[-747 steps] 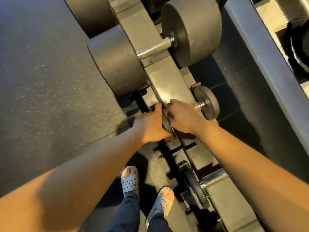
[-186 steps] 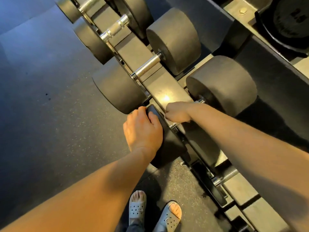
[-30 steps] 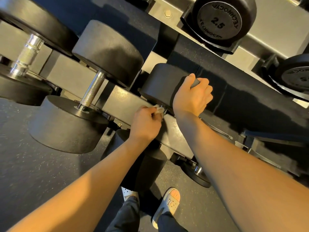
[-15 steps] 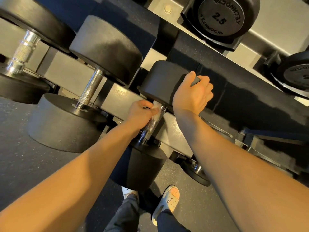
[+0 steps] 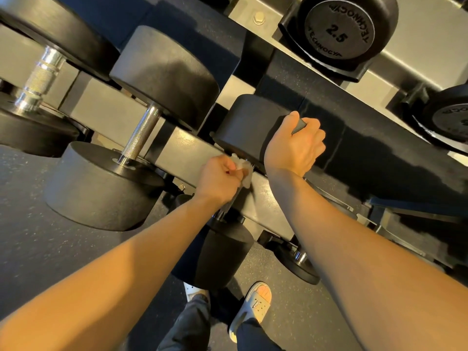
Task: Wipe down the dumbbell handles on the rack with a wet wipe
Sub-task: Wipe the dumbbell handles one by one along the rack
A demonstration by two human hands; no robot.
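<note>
So the dumbbell (image 5: 249,125) getting cleaned sat right around dead centre of the view, lying across the grey rack (image 5: 187,153) rail, one black head up toward 12 o'clock and the other hanging off the near side toward 6. The left hand (image 5: 219,177) was fisted around the handle (image 5: 228,206), fingers curled tight with a crumpled white wet wipe (image 5: 244,171) bunched between the fingers and the metal. The wipe poked out on the 2 o'clock side of the fist, right up by the far head. Only a sliver of knurled steel showed under the fist, down toward 6. The right hand (image 5: 295,145) was just off at 1 o'clock from the left one, clamped on the far head of the same dumbbell, with the fingers hooked over its top edge, the thumb up along the rim and the wrist against the head's side. Over at 9 o'clock a bigger dumbbell (image 5: 101,188) lay on the same rail with its shiny handle bare, and another one sat past it at the 10 o'clock edge. Up at 1 o'clock a small dumbbell stamped 2.5 (image 5: 339,29) rested on a higher shelf. Speckled rubber floor (image 5: 38,236) ran along the 8 o'clock side, and a pair of grey slide sandals (image 5: 255,302) showed at 6 o'clock under the arms.
</note>
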